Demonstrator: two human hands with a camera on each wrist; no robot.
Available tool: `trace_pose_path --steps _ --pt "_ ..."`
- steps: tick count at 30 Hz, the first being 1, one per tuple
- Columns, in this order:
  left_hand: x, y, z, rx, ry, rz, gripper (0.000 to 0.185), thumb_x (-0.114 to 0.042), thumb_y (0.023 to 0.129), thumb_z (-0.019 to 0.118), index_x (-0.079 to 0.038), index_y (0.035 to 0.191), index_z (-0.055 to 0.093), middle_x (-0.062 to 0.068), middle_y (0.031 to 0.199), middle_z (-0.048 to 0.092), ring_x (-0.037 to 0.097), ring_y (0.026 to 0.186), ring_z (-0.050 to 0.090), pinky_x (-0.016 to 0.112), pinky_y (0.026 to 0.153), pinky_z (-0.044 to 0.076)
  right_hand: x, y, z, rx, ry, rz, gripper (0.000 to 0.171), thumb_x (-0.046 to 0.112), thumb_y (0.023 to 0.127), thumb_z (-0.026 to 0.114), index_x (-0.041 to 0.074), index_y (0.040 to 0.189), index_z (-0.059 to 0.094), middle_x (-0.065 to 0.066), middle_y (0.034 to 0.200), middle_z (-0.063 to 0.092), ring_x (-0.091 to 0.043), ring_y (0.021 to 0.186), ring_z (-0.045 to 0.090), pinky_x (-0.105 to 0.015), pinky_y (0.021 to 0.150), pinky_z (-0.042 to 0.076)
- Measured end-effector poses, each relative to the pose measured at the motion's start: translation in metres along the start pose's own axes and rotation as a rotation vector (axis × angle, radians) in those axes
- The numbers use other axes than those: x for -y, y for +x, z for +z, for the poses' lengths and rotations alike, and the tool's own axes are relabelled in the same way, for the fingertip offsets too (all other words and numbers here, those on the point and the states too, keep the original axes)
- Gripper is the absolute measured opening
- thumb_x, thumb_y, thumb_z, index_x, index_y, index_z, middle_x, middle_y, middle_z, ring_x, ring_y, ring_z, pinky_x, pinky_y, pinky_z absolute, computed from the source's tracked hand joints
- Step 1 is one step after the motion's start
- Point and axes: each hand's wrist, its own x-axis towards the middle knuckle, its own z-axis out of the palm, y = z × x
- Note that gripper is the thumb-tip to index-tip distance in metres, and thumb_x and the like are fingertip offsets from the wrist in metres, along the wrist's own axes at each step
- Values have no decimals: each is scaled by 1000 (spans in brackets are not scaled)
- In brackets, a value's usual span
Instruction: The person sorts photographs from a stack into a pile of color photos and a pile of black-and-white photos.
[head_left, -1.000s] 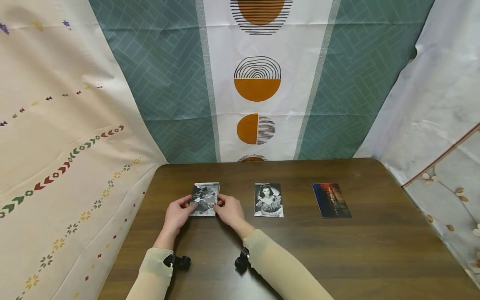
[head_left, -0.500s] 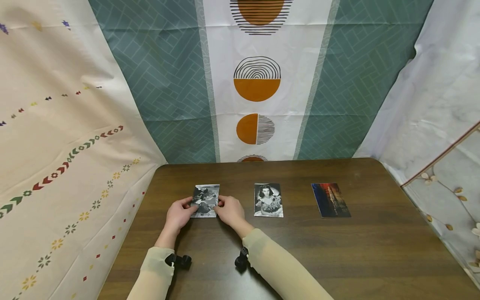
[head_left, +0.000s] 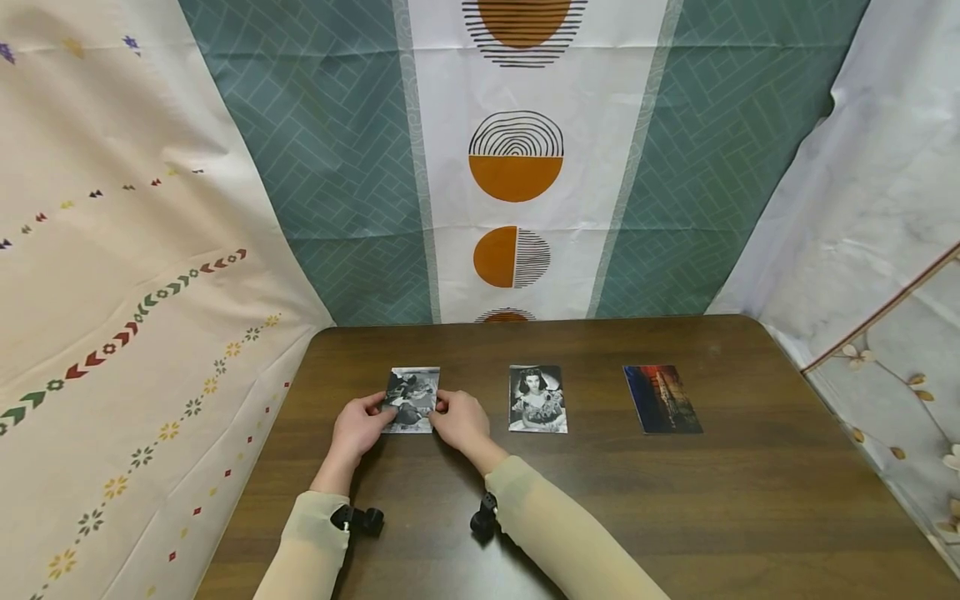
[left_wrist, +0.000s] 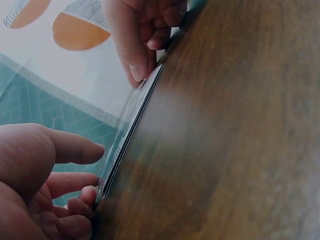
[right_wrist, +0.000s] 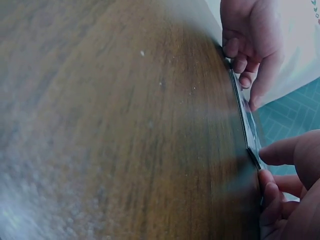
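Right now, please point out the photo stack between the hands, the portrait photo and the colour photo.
photo stack (head_left: 410, 392), head view, upper middle of top picture
portrait photo (head_left: 537, 400), head view, centre
colour photo (head_left: 662, 400), head view, centre

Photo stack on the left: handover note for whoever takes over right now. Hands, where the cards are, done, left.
Left hand: thumb and fingers pinch the left edge of the photo stack.
Right hand: pinches its right edge.
The stack lies flat on the table; the wrist views show several cards in it, edges nearly flush.
Portrait photo lies alone mid-table, colour photo to its right, both untouched.
Done: left pile gathered and roughly squared.
Left, probably: let go; whether the other two cards need handling is unclear.
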Motion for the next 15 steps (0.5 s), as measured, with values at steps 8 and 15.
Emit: trace_pose_path --steps 8,15 --pt "0 1 1 1 -9 14 53 -21 98 74 6 143 64 10 95 59 29 89 54 37 74 40 0 0 -2 0 2 -12 44 22 91 77 13 134 76 11 93 70 -18 95 69 -36 77 53" --pt "0 1 -1 2 -12 1 54 -21 97 75 5 143 64 10 96 60 29 90 54 37 75 41 0 -1 -2 8 7 -9 45 22 91 77 13 136 75 11 94 72 -18 97 69 -35 78 54"
